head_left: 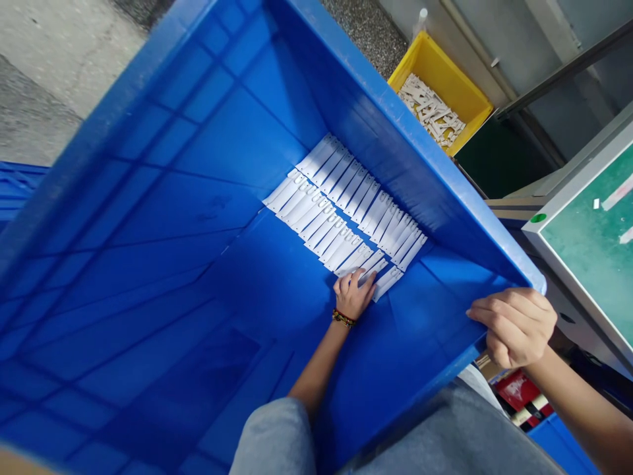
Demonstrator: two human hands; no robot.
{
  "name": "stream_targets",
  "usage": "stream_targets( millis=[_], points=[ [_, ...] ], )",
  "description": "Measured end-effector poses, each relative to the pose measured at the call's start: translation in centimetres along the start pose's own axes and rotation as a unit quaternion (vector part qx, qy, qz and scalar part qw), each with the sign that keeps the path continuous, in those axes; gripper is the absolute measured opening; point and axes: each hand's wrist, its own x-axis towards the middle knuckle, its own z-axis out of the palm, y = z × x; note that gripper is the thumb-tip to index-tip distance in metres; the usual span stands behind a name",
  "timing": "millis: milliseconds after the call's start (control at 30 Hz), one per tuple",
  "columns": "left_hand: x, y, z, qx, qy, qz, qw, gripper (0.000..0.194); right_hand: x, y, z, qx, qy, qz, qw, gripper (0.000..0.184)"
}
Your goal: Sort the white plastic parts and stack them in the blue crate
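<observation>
Inside a large, deep blue plastic bin [277, 264], flat white plastic strips [341, 198] lie side by side in two rows along one end of its floor. Each strip seems to have a small rounded end and holes. My left hand [352, 295], with a beaded bracelet at the wrist, reaches down into the bin. Its fingers are spread and touch the strips near the end of the nearer row; the fingertips partly cover them. My right hand [519, 323] is wrapped around the bin's rim at the right corner.
Beyond the bin stands a yellow crate [477, 99] holding a loose heap of small white pieces [430, 109]. To the right is a green-topped surface with a pale frame [583, 264]. Another blue container [20, 188] shows at the left edge.
</observation>
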Motion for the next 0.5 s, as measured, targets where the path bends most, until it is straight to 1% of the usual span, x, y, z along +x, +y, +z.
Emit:
stream_targets(
  millis=[167,433,500],
  points=[
    [-0.16,0.41,-0.03,0.017,0.031,0.003,0.999,0.028,-0.25,0.04,0.01,-0.008,-0.004,0.006,1.000,0.028],
    [-0.02,0.59,-0.08,0.024,0.043,0.007,0.999,0.027,0.00,0.05,0.02,-0.007,0.000,0.001,1.000,0.027],
    [0.02,0.55,-0.16,0.018,0.039,0.009,0.999,0.028,0.05,0.04,0.01,-0.006,-0.002,0.000,1.000,0.027]
  ],
)
